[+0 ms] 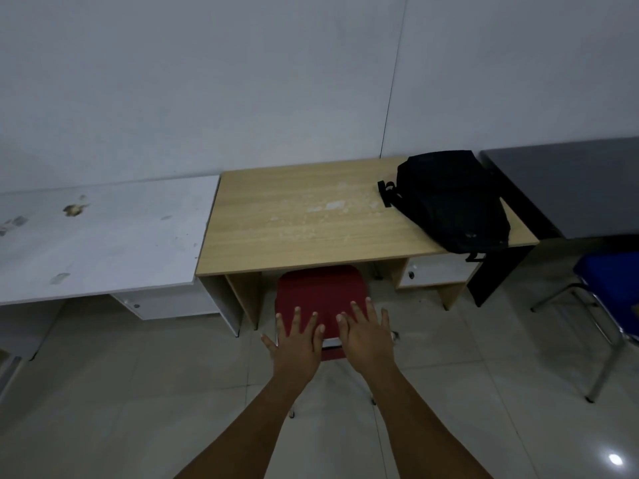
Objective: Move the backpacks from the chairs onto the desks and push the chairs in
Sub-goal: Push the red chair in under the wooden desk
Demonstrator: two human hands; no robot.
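Note:
A black backpack (449, 202) lies flat on the right end of the wooden desk (276, 229), its lower corner hanging over the front edge. A red chair (321, 292) stands in front of the desk with the far part of its seat under the desktop. My left hand (297, 344) and my right hand (366, 337) are side by side with fingers spread, flat against the near side of the red chair. Neither hand holds anything.
A stained white desk (96, 243) adjoins the wooden one on the left, a grey desk (570, 188) on the right. A blue chair (608, 285) with metal legs stands out from the grey desk. Pale tiled floor lies around me; a white wall runs behind the desks.

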